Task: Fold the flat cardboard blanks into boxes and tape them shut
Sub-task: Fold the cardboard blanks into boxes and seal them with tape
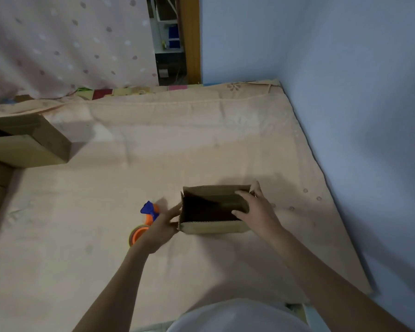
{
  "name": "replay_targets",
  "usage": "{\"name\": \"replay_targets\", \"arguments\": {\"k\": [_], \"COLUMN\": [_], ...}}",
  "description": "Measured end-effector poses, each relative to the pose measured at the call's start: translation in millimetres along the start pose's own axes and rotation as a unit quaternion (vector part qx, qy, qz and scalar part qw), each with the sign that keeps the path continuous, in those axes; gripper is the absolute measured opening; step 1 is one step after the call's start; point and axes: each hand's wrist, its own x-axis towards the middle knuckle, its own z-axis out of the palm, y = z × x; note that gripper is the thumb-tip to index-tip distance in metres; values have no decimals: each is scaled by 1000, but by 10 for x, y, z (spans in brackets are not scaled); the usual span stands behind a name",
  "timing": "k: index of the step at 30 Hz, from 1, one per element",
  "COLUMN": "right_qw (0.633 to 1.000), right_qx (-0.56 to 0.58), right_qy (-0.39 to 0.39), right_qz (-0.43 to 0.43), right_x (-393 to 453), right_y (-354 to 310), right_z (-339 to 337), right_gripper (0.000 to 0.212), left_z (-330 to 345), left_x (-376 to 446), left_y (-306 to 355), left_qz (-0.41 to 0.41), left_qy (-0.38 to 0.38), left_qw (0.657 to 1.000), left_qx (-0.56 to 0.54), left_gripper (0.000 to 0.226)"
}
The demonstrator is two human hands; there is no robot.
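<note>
A small brown cardboard box [211, 227] stands on the peach bedsheet with its top open and its dark inside showing. My left hand [162, 227] touches the box's left wall with straight fingers. My right hand [255, 212] is on the box's right end, thumb outside, fingers laid over a folded-in flap. An orange and blue tape dispenser [143, 224] lies on the sheet just left of the box, partly hidden behind my left hand.
Cardboard boxes [27, 142] are stacked at the left edge of the bed. A blue wall [357, 92] runs along the right side. A dotted curtain [65, 44] hangs at the back left. The bedsheet [153, 144] stretches wide beyond the box.
</note>
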Motion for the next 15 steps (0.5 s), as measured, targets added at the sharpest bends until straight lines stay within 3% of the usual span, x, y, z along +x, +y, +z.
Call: {"name": "replay_targets", "arguments": {"k": [3,6,10,12,15], "right_qw": [998,992,994,987,973], "right_qx": [-42,-125,43,98,166], "right_qy": [-36,-20,92,100,59], "right_qz": [8,-6,43,82,149], "right_x": [-34,-52,-27,-1,13], "right_y": [-119,-254,-221,-58,122], "right_z": [-55,-24,-15,-51,-40], "right_gripper": [91,87,44,42,61], "left_z": [23,165,210,226,282], "left_x": [-53,-35,22,20,41], "left_y": [176,297,382,438,397], "left_qz": [-27,-4,-23,-50,-77], "left_qy": [72,86,164,183,203], "left_qw": [986,985,977,976,972], "left_qx": [-149,-149,-133,-110,-95], "left_gripper": [40,43,46,47,49]}}
